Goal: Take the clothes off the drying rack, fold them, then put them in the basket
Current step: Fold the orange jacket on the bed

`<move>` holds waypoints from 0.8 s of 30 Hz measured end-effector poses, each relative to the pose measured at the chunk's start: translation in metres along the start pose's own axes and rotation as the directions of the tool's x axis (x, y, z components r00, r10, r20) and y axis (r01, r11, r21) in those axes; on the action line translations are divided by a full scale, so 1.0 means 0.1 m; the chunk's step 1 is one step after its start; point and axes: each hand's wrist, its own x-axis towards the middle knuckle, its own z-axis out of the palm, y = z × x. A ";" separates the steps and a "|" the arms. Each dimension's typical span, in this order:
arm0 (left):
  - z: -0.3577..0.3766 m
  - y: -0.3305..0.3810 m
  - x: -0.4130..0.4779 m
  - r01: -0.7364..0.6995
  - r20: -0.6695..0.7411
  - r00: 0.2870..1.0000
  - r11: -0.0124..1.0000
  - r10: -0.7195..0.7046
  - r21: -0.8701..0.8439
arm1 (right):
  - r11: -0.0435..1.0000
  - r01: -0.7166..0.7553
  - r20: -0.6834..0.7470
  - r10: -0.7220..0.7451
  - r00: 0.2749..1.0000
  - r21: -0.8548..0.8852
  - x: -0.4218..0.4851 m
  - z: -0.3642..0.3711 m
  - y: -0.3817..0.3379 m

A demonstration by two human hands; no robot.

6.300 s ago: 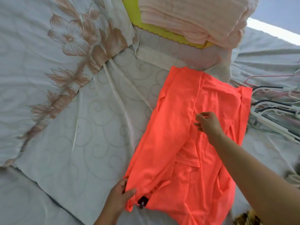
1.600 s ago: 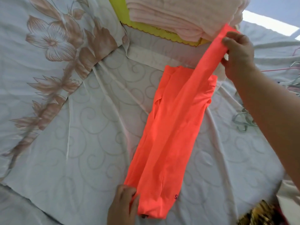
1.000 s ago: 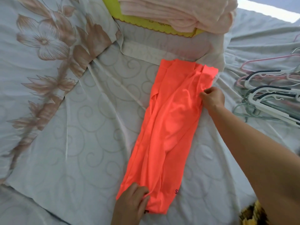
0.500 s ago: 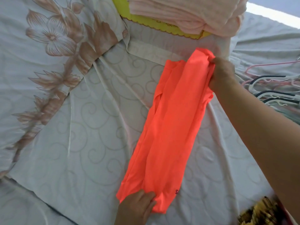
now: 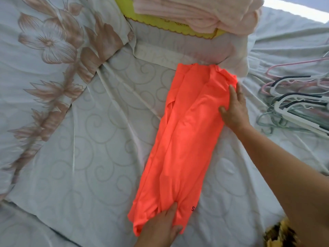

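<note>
Orange garment (image 5: 183,139) lies flat on the bed (image 5: 89,157), already narrowed into a long strip, with no basket or drying rack to be made out in this view. Its long axis runs away from the person, from the near end at the bottom of the view up and slightly rightward to the far end, which touches the foot of a white pillow (image 5: 195,50). The left hand (image 5: 163,227) rests on the near end with straight fingers pressing the cloth to the sheet, gripping nothing. The right hand (image 5: 235,107) lies flat and spread along the strip's right edge, a little short of the far end, palm down and likewise holding nothing; it looks to be smoothing or pinning the last lengthwise fold. So each hand sits at one end of the strip, and the right one is plainly the nearer to the far end. Judging by this, the lengthwise folds are done and the next step is probably a fold across the length: the far end brought back toward the near one, the left hand acting as anchor. The fabric looks thin and slippery, so layers may slide apart if lifted by one corner. Beyond the pillow a pile of pink towels (image 5: 195,13) sits on something yellow (image 5: 160,24), and a heap of hangers (image 5: 293,107) lies on the bed to the right, apart from the garment.
</note>
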 end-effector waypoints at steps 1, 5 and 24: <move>0.01 -0.03 0.00 -0.017 -0.010 1.000 1.000 0.016 -0.026 | 0.999 0.044 -0.030 -0.044 0.999 0.006 0.01 -0.07 -0.01; -0.06 -0.07 -0.07 -0.106 -0.181 0.983 0.912 0.036 -0.395 | 0.982 0.050 -0.030 -0.045 0.999 0.181 -0.13 -0.10 -0.04; -0.19 -0.47 -0.23 -0.136 -0.413 0.867 0.663 -0.281 -0.736 | 0.531 -0.613 0.370 0.498 0.784 0.585 -2.98 0.71 -0.15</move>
